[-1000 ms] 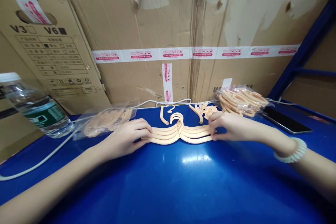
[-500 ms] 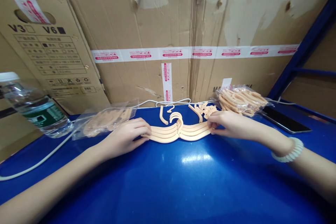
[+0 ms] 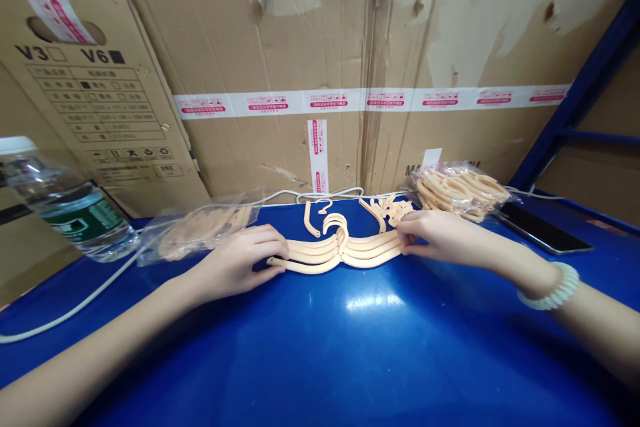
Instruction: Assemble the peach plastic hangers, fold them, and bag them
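The stack of hangers (image 3: 350, 255) lies flat on the blue desk (image 3: 350, 353), in the middle. The left hand (image 3: 240, 263) pinches its left end with bent fingers; the right hand (image 3: 435, 237) pinches its right end.

At the left of the blue table (image 3: 350, 360) we see a water bottle (image 3: 70, 213), with a white cable (image 3: 75, 310) and a clear bag (image 3: 200, 230) near it. At the right we find a fuller bag (image 3: 463, 190) beside a dark phone (image 3: 543, 230); cardboard boxes (image 3: 300, 47) stand behind.
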A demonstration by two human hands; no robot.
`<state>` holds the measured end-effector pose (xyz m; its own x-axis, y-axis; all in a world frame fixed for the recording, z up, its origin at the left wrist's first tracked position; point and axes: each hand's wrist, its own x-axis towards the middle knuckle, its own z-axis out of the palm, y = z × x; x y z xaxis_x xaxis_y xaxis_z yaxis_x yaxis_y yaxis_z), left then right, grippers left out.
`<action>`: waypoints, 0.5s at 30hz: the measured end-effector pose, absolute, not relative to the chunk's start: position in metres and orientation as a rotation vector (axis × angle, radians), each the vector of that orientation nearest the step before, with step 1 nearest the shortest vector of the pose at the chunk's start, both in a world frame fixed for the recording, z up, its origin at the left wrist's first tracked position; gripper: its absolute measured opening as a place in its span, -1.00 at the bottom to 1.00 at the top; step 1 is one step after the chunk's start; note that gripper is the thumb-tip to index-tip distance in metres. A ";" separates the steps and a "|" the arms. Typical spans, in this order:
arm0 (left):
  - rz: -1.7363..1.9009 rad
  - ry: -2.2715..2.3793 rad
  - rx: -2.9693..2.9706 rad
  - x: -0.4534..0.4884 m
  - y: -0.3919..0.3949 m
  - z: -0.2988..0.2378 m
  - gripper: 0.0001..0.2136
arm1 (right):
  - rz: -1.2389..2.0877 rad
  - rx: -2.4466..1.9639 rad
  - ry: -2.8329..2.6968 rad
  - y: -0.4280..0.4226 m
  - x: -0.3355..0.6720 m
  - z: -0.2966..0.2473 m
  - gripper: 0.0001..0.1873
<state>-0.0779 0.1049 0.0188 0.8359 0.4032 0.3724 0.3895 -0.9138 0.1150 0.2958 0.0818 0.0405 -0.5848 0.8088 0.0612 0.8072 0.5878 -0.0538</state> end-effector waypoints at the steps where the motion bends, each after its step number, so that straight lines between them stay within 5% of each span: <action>1: 0.614 0.644 2.976 -0.078 0.105 0.019 -0.90 | 0.032 -1.394 -2.729 0.082 0.296 0.040 -0.89; 15: 0.675 0.678 3.014 -0.082 0.109 0.014 -0.91 | 0.117 -1.574 -2.784 0.083 0.298 0.045 -0.87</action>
